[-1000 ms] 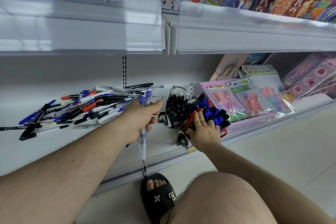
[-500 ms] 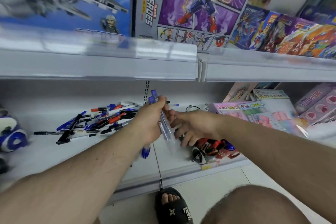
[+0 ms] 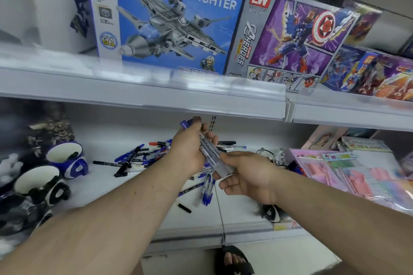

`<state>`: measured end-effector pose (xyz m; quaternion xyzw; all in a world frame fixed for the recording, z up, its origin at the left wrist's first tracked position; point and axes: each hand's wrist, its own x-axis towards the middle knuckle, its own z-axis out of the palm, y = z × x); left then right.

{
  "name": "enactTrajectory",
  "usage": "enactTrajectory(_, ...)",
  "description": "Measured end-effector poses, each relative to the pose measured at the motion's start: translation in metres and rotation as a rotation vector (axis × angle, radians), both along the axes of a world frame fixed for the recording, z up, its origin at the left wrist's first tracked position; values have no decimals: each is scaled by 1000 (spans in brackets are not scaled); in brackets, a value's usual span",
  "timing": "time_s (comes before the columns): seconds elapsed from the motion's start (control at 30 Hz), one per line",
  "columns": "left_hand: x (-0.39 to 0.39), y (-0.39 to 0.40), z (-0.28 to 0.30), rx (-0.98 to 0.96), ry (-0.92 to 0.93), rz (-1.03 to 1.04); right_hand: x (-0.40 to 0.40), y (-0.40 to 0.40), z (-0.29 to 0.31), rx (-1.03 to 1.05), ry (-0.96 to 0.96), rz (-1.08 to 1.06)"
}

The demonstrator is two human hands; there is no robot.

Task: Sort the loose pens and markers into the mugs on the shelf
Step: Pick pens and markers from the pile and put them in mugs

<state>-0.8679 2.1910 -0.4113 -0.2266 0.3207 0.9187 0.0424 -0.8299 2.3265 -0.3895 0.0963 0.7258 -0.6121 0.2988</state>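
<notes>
My left hand [image 3: 190,152] grips a bundle of clear pens with blue caps [image 3: 211,152], held slanted above the shelf. My right hand [image 3: 245,174] holds the lower end of the same bundle. Below them a pile of loose pens and markers [image 3: 143,158] lies on the white shelf [image 3: 100,196], and several blue pens [image 3: 206,190] lie just under my hands. A blue mug [image 3: 67,159] and a black-and-white mug [image 3: 40,185] lie tilted on the left. Another mug [image 3: 271,213] is partly hidden under my right forearm.
The upper shelf edge [image 3: 156,94] runs close above my hands, carrying toy boxes [image 3: 178,18]. Pink stationery packs [image 3: 335,169] fill the shelf on the right. A foot in a black sandal [image 3: 232,261] stands on the floor below the shelf front.
The view has tilted up and left, bringing the mugs on the left into sight. My right hand left the mug of markers and took hold of the pen bundle in my left hand.
</notes>
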Motion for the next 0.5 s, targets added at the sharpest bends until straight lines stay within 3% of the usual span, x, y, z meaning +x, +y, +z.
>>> enactTrajectory(0.23,34,-60,7,69,-33,197,26,-68,-16,-224,8,-228)
enactTrajectory(0.5,66,-130,-2,-45,3,304,38,-158,-25,-376,95,-427)
